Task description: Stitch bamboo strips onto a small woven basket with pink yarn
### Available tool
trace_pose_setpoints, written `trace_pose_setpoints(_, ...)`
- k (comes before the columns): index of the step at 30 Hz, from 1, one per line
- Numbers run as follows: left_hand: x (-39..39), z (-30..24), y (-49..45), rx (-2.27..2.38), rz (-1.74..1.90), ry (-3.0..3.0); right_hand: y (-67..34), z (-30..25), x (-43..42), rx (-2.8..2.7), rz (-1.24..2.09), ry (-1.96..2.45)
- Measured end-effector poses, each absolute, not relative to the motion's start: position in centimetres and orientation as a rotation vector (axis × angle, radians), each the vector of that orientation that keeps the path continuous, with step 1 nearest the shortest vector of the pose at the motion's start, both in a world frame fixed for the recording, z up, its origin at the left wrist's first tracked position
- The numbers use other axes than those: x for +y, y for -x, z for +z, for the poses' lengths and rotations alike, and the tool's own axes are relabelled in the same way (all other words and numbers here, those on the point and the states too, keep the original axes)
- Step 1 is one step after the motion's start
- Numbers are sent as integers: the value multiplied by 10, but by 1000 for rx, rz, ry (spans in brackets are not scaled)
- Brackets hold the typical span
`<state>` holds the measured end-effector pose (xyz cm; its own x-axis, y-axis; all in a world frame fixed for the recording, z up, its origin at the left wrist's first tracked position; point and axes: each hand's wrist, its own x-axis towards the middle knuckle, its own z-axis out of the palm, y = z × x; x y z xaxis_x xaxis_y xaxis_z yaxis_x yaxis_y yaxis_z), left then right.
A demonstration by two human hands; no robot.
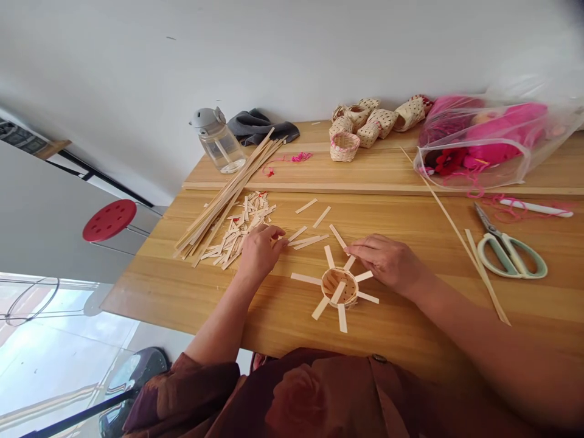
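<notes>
A small woven basket stands on the table in front of me, with flat strip ends spreading outward from its rim and one strip lying across its mouth. My right hand is at its upper right, fingers pressed together on the lower end of a short bamboo strip. To the left, my left hand rests at the edge of a pile of short strip offcuts. Its thumb and forefinger are slightly apart, their tips close to another loose strip; whether they touch it is hard to see.
Long strips lie at the left by a clear water bottle and a dark cloth. Several finished small baskets sit at the back. Scissors, a white stick and a bag of pink yarn are right.
</notes>
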<state>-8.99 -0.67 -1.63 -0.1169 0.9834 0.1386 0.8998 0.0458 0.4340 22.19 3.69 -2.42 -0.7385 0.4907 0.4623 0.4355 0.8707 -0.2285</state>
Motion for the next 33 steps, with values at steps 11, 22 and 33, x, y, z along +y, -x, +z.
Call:
trace_pose_setpoints(11,-5,-23,78,2105,558,-2016,-228,8,8,-2249,653,851)
trace_pose_setpoints(22,-11,-18,69,1992,691,-2225,-229,-2,-3,-2228,576,889)
trace_pose_setpoints(33,-7,-31,54,1976,500,-2257,-234,-3,-9,-2219,567,920)
